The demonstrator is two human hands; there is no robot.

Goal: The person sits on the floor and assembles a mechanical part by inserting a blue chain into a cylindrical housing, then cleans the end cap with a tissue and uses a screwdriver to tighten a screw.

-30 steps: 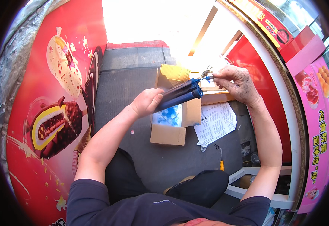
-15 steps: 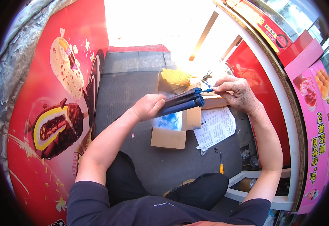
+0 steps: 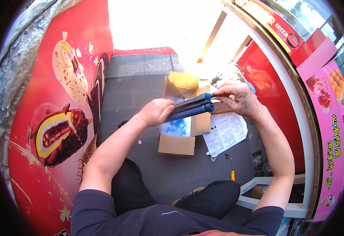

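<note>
Seated on grey paved floor, legs in dark trousers drawn in below.

Object in hand: long narrow cartridge-like bar, dark grey to black along the body with a bright blue lower strip and blue end caps. Several parallel ridges or rods run lengthwise. Held roughly level, tilted slightly up toward the right end, in the air above the open cardboard box.

Left hand: fingers wrapped closed around the left end of the bar, thumb on top, knuckles up.

Right hand: fingers narrow, pinched at the blue right end cap; fingertips touching the top edge of the bar there. Skin of this hand speckled with dark powder or grime.

Below the bar: box with flaps open, yellowish flap at the far side, pale blue and white plastic wrapping inside. Printed paper sheet lying flat on the floor just right of the box, touching its flap. Small screwdriver with orange handle on the floor near the right knee, apart from the sheet.

Left side: red panel with pictures of ice cream bars. Right side: red and white framed cabinet edge, pink poster beyond. Far floor washed out by sunlight, detail not readable.
</note>
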